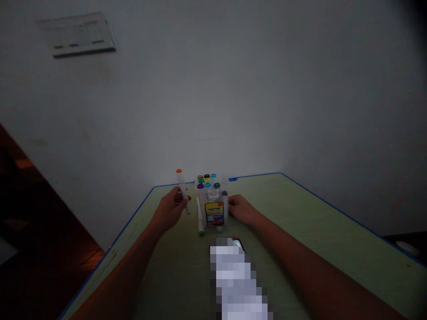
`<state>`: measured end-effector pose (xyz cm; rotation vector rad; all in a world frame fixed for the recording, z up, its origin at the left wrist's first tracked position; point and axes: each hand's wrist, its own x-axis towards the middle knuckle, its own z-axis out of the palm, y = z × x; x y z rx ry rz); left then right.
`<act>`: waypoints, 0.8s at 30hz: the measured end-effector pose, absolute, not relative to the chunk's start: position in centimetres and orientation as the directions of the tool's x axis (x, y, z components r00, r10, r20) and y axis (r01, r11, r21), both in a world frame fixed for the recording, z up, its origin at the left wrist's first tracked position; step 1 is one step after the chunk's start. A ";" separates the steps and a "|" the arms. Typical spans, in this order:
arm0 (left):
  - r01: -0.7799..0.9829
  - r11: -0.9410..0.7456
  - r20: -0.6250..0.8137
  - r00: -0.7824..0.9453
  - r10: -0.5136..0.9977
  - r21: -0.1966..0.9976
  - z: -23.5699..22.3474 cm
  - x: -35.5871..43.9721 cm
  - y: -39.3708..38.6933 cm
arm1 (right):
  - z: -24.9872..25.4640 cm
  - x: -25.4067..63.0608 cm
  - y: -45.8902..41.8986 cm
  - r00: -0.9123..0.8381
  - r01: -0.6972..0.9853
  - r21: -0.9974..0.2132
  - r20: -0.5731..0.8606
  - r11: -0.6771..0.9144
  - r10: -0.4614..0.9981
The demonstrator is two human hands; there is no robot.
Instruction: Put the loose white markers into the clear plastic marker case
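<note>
My left hand [170,209] is closed round a white marker [182,186] with an orange cap, held nearly upright just left of a clear plastic marker case [213,194]. Several markers stand in the case, their purple, green, yellow, blue and dark caps showing at the top. Its front carries a yellow and blue label [214,214]. My right hand [240,209] has its fingers curled against the case's right side, fingertips partly hidden. By the front left corner leans a green-ended marker [200,218]. A dark-capped marker [225,204] is at the right front; whether inside or outside is unclear.
The pale green table [267,200] has blue edging and stands against a white wall [233,89]. A phone-like object [238,243], mostly pixelated, lies in front of the case. A panel [80,35] is mounted on the wall at upper left.
</note>
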<state>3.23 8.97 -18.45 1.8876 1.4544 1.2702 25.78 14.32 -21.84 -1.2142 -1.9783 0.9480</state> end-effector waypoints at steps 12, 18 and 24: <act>0.498 -0.396 0.460 -0.008 0.888 0.771 -18.3 3.4 9.0 | -22.3 25.8 14.7 -0.389 0.464 -0.818 0.156 0.340 0.908; 0.535 -0.375 0.456 -0.023 0.890 0.757 -17.8 3.8 8.5 | -22.4 25.7 14.6 -0.389 0.442 -0.824 0.179 0.353 0.904; 0.466 -0.379 0.456 -0.059 0.888 0.799 -17.0 4.7 8.6 | -22.3 25.7 14.7 -0.394 0.458 -0.821 0.157 0.342 0.905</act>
